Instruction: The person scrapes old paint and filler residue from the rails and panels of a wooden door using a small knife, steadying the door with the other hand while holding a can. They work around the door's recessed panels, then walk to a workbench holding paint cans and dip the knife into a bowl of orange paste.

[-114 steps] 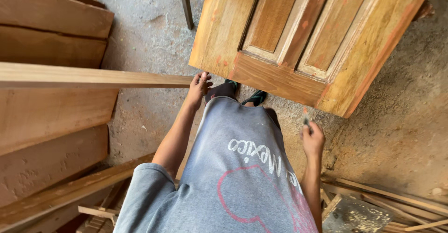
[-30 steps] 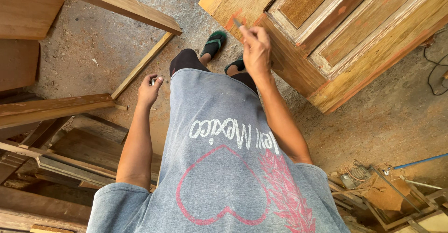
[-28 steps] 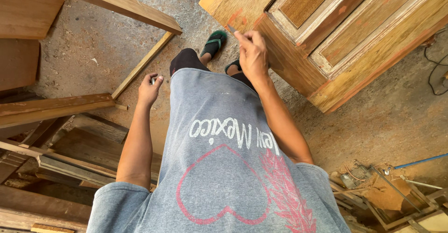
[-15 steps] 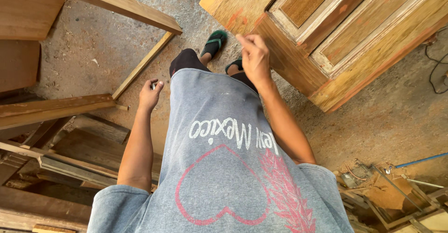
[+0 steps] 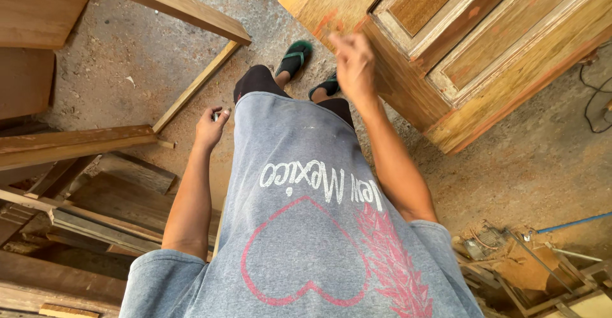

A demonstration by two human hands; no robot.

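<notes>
Item: panelled wooden door, lying flat, corner toward the person's feet. Right hand raised at that corner, blurred; fingers loosely bent, contact unclear. Left hand hangs beside hip, fingers curled, contents indiscernible. Planks lie leftward on floor.

The door is bare wood, matt and patchy with pale filler. Beside it, the floor is rough, dusty concrete; planks are unfinished wood.
</notes>
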